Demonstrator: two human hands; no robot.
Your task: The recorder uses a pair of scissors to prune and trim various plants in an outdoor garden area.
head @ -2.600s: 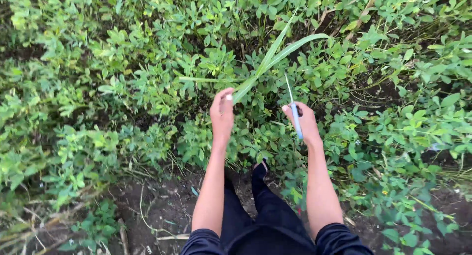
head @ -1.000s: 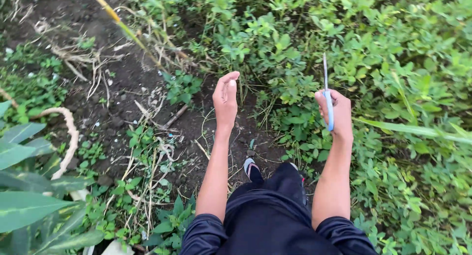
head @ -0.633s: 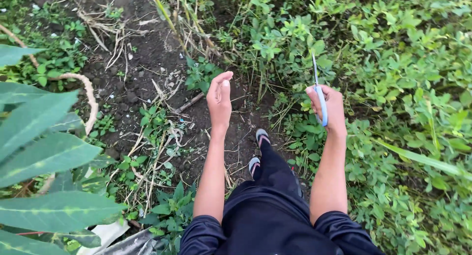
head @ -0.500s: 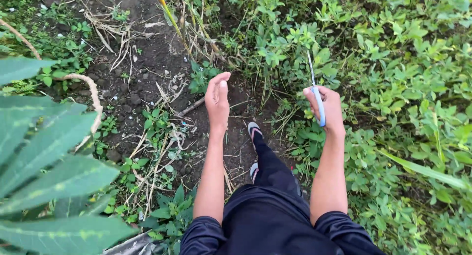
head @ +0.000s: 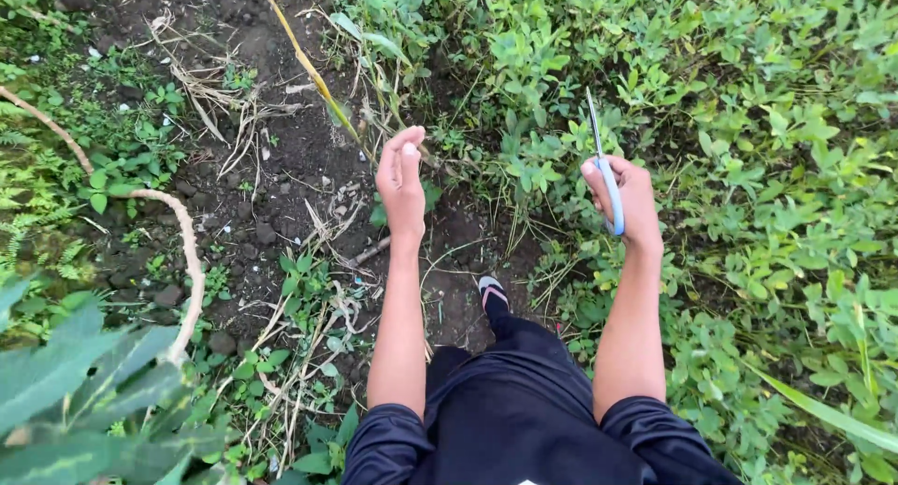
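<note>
Bare soil point(head: 281, 167) open ahead-left — dense leafy plants point(head: 748, 148) crowding the right.

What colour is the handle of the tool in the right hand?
Light blue handle, with a thin grey metal blade, gripped by the right hand; head view.

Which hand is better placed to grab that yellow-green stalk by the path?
Left, probably. The left hand is empty, open, and its fingertips sit close to the slanting yellow-green stalk. The right hand is farther away, closed around blue-handled scissors.
</note>
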